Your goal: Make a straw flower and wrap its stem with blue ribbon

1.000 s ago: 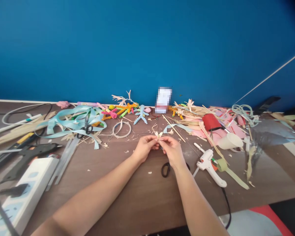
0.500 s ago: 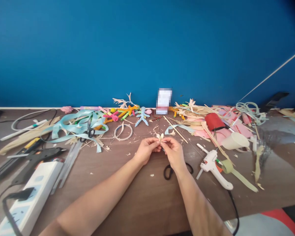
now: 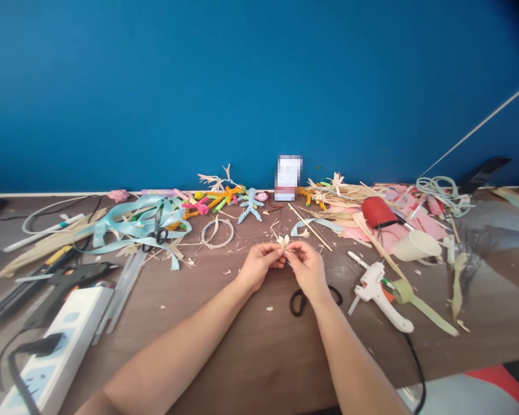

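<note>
Head view: left hand (image 3: 258, 266) and right hand (image 3: 308, 268) meet over the bench (image 3: 242, 346), fingers of both pinched shut on a small pale straw flower (image 3: 282, 241). Black scissors (image 3: 300, 301) lie under the right wrist, white glue gun (image 3: 378, 291) nearby.

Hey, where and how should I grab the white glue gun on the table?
Probably take the white glue gun by its handle, the long part running toward the near right, where the black cord leaves it. It lies flat on its side with the nozzle aimed up-left, so come from above on the right, clear of the nozzle. The right hand is nearest.
</note>
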Demonstrator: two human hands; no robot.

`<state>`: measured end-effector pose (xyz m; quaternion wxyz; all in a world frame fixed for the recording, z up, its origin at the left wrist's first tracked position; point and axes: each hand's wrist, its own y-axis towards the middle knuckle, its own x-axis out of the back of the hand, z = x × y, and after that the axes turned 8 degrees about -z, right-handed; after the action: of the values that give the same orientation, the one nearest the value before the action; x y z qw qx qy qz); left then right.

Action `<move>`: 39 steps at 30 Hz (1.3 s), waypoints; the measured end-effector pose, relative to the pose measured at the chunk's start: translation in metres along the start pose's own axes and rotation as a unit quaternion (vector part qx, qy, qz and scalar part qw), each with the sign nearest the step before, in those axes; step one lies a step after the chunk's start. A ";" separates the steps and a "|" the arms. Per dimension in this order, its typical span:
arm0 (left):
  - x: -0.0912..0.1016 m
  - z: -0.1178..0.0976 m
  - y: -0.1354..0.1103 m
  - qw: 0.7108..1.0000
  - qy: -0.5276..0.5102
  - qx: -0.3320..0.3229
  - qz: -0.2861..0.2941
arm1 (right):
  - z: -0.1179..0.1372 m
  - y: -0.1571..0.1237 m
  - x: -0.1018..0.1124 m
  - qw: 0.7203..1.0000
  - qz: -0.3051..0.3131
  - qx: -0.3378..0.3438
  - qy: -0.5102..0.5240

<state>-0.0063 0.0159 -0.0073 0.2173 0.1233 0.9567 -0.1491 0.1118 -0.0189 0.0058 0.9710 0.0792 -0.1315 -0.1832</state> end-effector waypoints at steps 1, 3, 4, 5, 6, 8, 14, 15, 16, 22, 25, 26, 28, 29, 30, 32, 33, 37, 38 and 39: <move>0.000 0.000 0.000 1.000 0.001 0.000 0.000 | 0.000 0.000 0.000 1.000 -0.002 0.002 -0.003; 0.000 -0.001 0.000 1.000 0.000 0.000 0.000 | 0.000 0.000 0.000 1.000 -0.005 0.006 -0.004; 0.000 -0.001 0.000 1.000 0.000 0.000 0.001 | 0.001 0.000 0.000 1.000 -0.007 0.007 -0.002; 0.000 -0.001 -0.001 1.000 0.000 0.000 0.002 | 0.001 0.000 -0.001 1.000 -0.009 0.007 0.002; -0.001 -0.001 -0.001 1.000 0.002 0.000 0.002 | 0.001 0.000 -0.001 1.000 -0.011 0.006 0.006; -0.001 -0.002 -0.001 1.000 0.008 -0.002 0.001 | 0.001 0.000 -0.001 1.000 -0.018 0.002 0.009; 0.000 0.000 -0.001 1.000 0.017 -0.010 0.000 | -0.001 -0.001 -0.001 1.000 -0.021 -0.009 0.005; 0.000 0.000 -0.001 1.000 0.018 -0.011 -0.001 | -0.001 -0.001 -0.001 1.000 -0.021 -0.009 0.001; 0.000 0.000 -0.001 1.000 0.019 -0.012 -0.001 | -0.002 -0.002 -0.001 1.000 -0.022 -0.005 -0.004; 0.001 0.001 -0.001 1.000 0.015 -0.023 0.003 | -0.002 -0.006 -0.003 0.994 -0.064 0.063 -0.064; 0.001 0.000 -0.001 1.000 0.006 -0.024 0.008 | -0.001 -0.007 -0.004 0.989 -0.073 0.098 -0.088; 0.001 0.000 -0.002 1.000 0.001 -0.024 0.011 | -0.001 -0.008 -0.004 0.987 -0.073 0.106 -0.094; 0.001 0.000 -0.002 1.000 -0.013 -0.022 0.018 | 0.000 -0.008 -0.004 0.984 -0.076 0.122 -0.104; 0.001 0.000 -0.002 0.999 -0.021 -0.020 0.023 | 0.000 -0.008 -0.003 0.982 -0.079 0.130 -0.108; 0.001 0.000 -0.002 0.999 -0.029 -0.017 0.028 | 0.000 -0.008 -0.003 0.981 -0.081 0.138 -0.112; 0.001 0.001 -0.002 0.998 -0.044 -0.011 0.035 | 0.000 -0.009 -0.003 0.977 -0.085 0.152 -0.120; 0.001 0.000 -0.002 0.998 -0.052 -0.008 0.039 | 0.000 -0.009 -0.003 0.976 -0.085 0.158 -0.124; 0.002 -0.001 -0.002 0.996 -0.078 0.003 0.052 | 0.000 -0.009 -0.003 0.970 -0.078 0.188 -0.135; 0.002 -0.001 -0.002 0.995 -0.084 0.007 0.055 | 0.000 -0.009 -0.003 0.967 -0.080 0.200 -0.133; 0.003 -0.001 -0.002 0.994 -0.089 0.011 0.058 | 0.000 -0.009 -0.003 0.965 -0.082 0.211 -0.131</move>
<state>-0.0098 0.0145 -0.0071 0.3083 0.1670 0.9232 -0.1572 0.1063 -0.0266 0.0035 0.8881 0.2681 -0.2864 -0.2395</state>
